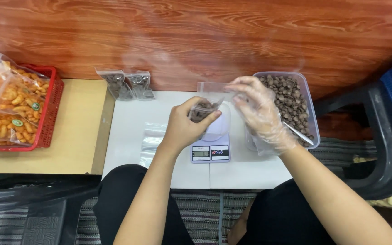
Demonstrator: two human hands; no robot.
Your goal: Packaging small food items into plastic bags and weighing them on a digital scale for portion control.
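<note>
- The kitchen scale (210, 153) stands near the front edge of the white table (128, 131), and I use it as the landmark for all places.
- The left hand (184, 127) is bare and is just above the left part of the scale. Its fingers are closed around the lower part of a small clear bag (203, 108), which has some small brown pieces inside.
- This small clear bag is held in the air over the back of the scale, with its open mouth turned upward. I cannot tell if it touches the scale.
- The right hand (260, 111) wears a thin clear plastic glove and is to the right of the scale and a little behind it. Its fingertips are pinched on the top edge of the bag at the right side.
- A clear plastic tub (306, 97) full of small brown round snacks (289, 97) stands to the right of the scale, partly behind the right hand. A white scoop (298, 133) lies in it.
- Empty clear bags (152, 140) lie flat on the table to the left of the scale.
- Two filled bags (128, 85) of the brown pieces lean against the wooden wall (205, 36), behind the scale and to the left.
- Far to the left of the scale, a red basket (50, 113) holds bags of orange snacks (7, 109).
</note>
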